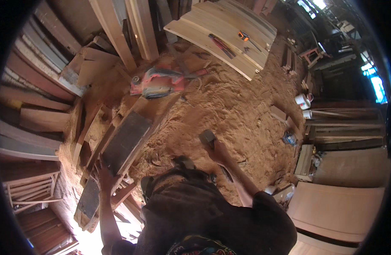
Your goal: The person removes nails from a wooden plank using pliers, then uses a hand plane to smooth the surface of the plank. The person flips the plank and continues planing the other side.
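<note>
My left hand (pixel 105 177) lies with fingers spread on a long plank with a dark grey face (pixel 125 138), which slants across a wooden workbench on my left. The plank's dark surface shows both beyond the hand and nearer to me. Held out over the sawdust, my right hand (pixel 219 154) is closed round a small dark grey block (pixel 207 137); its exact kind cannot be made out. Beyond the plank's far end, a dusty red power tool (pixel 159 82) rests on the bench.
Sawdust (pixel 195 108) covers the floor. Pale wood panels (pixel 221 25) at the far side carry an orange tape measure (pixel 244 36) and slim red tools (pixel 221 45). Boards (pixel 42 59) lean along the left. White buckets (pixel 303 101) and stacked panels (pixel 338 208) stand at the right.
</note>
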`<state>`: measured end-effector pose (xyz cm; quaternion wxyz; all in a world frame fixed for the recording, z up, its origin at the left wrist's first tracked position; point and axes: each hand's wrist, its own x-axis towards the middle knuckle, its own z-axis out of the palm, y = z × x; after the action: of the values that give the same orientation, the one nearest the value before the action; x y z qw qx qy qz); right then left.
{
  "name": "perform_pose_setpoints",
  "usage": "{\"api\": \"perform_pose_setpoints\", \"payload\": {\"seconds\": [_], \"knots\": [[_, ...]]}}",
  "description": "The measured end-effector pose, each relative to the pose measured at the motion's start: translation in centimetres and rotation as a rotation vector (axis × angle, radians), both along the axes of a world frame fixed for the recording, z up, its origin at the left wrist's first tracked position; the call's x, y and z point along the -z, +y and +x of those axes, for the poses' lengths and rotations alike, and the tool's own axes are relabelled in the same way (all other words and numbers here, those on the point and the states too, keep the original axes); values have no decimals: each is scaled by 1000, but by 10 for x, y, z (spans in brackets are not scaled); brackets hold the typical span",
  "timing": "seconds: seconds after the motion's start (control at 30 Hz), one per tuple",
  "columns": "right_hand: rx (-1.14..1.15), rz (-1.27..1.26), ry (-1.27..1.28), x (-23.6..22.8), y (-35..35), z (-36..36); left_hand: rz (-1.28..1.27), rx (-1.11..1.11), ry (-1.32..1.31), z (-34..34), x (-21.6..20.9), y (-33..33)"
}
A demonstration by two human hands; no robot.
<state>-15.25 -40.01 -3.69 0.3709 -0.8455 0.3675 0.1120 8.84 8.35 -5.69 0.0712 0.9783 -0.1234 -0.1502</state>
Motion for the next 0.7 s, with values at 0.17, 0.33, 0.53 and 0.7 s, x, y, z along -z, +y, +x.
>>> {"api": "perform_pose_setpoints", "payload": {"seconds": [0.17,0.33,0.53,0.7], "knots": [[266,174,-63,51,-9,-60,-6,136,133,14,8,29],[285,113,-146,90,0,-77,-267,277,495,34,-28,5],[247,335,-135,54,-2,-16,-456,-111,589,40,-38,25],[190,382,-612,-15,7,53,-311,40,355,33,-56,10]]}}
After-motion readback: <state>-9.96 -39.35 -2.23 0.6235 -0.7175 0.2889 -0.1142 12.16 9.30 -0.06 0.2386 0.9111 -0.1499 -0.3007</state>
